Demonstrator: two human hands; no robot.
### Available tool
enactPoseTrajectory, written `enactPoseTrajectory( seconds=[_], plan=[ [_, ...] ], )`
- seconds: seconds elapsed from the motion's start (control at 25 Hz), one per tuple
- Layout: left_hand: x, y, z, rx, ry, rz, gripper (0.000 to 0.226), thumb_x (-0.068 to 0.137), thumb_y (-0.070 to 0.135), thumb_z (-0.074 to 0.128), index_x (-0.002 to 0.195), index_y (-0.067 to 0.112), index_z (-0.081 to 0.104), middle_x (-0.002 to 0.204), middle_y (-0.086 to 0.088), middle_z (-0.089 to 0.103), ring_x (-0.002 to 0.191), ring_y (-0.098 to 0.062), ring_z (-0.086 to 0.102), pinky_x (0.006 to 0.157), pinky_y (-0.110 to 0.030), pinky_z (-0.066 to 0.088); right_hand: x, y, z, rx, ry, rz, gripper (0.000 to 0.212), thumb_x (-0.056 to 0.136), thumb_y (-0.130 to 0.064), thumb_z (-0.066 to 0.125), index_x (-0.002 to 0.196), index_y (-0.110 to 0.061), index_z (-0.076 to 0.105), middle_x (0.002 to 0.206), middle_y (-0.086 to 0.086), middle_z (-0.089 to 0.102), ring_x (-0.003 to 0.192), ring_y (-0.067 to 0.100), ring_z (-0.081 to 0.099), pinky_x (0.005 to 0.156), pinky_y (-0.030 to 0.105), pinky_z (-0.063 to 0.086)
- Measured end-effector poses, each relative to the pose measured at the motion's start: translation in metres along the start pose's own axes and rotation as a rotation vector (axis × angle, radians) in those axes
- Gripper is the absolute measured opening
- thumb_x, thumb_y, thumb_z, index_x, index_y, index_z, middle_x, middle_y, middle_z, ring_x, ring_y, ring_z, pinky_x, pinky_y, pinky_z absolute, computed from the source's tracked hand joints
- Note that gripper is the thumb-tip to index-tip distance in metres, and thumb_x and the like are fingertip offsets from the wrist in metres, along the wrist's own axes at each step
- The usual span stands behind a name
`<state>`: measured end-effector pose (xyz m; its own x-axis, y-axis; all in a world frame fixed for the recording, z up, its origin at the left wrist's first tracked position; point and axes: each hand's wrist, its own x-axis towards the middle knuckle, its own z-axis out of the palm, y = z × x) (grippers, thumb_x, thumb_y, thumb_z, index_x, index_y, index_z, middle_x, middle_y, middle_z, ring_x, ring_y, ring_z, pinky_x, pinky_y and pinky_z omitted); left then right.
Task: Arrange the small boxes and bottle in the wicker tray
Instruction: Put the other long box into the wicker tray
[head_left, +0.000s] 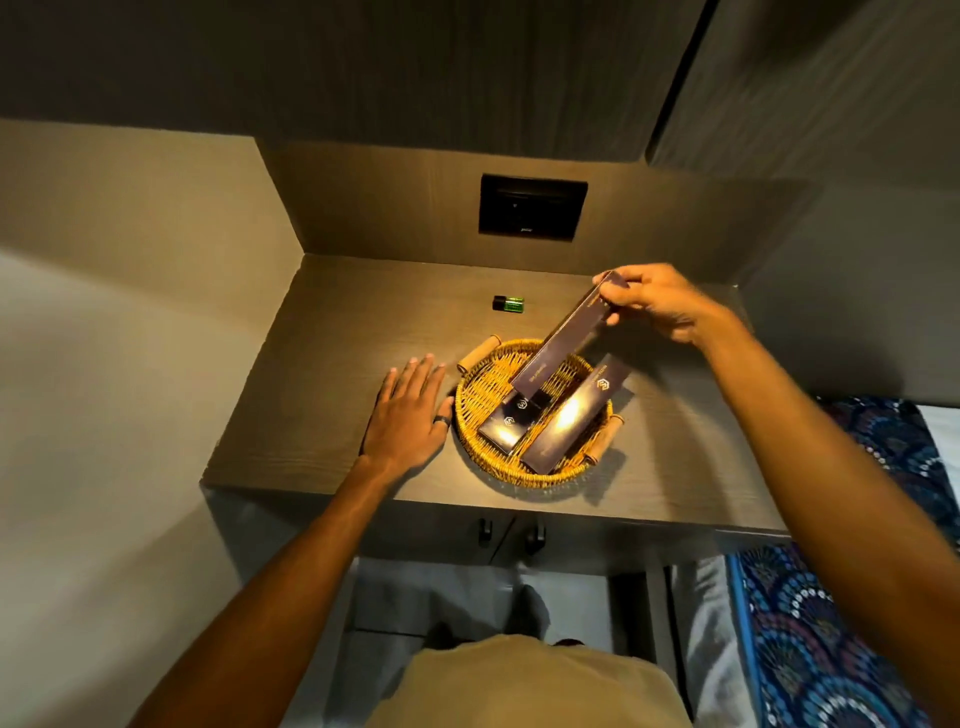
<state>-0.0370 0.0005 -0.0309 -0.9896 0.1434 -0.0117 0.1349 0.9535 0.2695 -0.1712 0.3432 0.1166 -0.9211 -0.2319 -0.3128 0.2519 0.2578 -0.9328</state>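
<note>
— Right now, pinching the far end of a long dark box (563, 332) in the right hand (655, 301), low end tilting down over the wicker tray (480, 384).

— And resting the left hand (408, 413) flat on the table (322, 364), fingers spread, gripping nothing, just beside the tray rim.

— Already lying inside: a small dark box (506, 423) and a long one (574, 415) overhanging the rim.

— Lying well apart near the back wall: the green bottle (508, 304).

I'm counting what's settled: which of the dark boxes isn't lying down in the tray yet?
The long slim box pinched by the right hand, tilted above the wicker tray; the other boxes lie in it.
</note>
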Motion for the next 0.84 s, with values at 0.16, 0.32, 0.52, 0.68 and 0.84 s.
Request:
enactPoseTrajectory(
  seconds=[0.16,0.32,0.52,0.68,0.84],
  plan=[
    [0.000,-0.001,-0.002,-0.021,-0.013,-0.002,0.062,0.108,0.046,0.027,0.164,0.022,0.014,0.173,-0.005,0.010,0.159,-0.022,0.001,0.127,-0.044,-0.006,0.011,0.019,0.033,0.100,0.049,0.200,0.008,0.096,-0.005,0.065,0.091,-0.002,0.071,0.087,0.015,0.071,0.058,0.012,0.069,0.055,0.015,0.058],
    [0.000,0.000,-0.002,-0.022,-0.014,-0.012,0.062,0.108,0.047,0.026,0.164,0.023,0.013,0.173,-0.004,0.009,0.159,-0.022,0.001,0.127,-0.044,-0.006,0.027,0.022,0.060,0.169,0.100,0.296,0.010,0.094,-0.004,0.068,0.087,0.003,0.069,0.086,0.016,0.069,0.054,0.014,0.067,0.048,0.016,0.058],
    [0.001,-0.002,-0.001,-0.010,-0.006,-0.002,0.063,0.107,0.044,0.030,0.164,0.022,0.014,0.173,-0.005,0.009,0.159,-0.023,0.001,0.126,-0.042,-0.008,0.034,0.012,0.070,0.126,0.039,0.332,0.012,0.095,-0.005,0.067,0.104,0.003,0.065,0.086,0.013,0.064,0.065,0.016,0.061,0.050,0.018,0.057],
    [0.001,-0.004,0.002,0.001,0.000,-0.001,0.063,0.106,0.044,0.031,0.164,0.023,0.013,0.173,-0.004,0.009,0.159,-0.022,0.001,0.125,-0.042,-0.009,0.038,0.006,0.074,0.054,-0.047,0.301,0.016,0.096,-0.009,0.065,0.107,0.002,0.064,0.087,0.013,0.063,0.061,0.015,0.056,0.049,0.019,0.052],
    [0.002,-0.005,0.003,0.001,0.010,0.002,0.064,0.106,0.046,0.027,0.164,0.023,0.015,0.173,-0.004,0.011,0.159,-0.022,0.003,0.126,-0.042,-0.007,0.041,0.007,0.081,-0.204,-0.069,0.259,0.030,0.094,-0.025,0.070,0.097,0.005,0.073,0.093,0.011,0.068,0.069,0.012,0.058,0.056,0.021,0.051]
  ],
)
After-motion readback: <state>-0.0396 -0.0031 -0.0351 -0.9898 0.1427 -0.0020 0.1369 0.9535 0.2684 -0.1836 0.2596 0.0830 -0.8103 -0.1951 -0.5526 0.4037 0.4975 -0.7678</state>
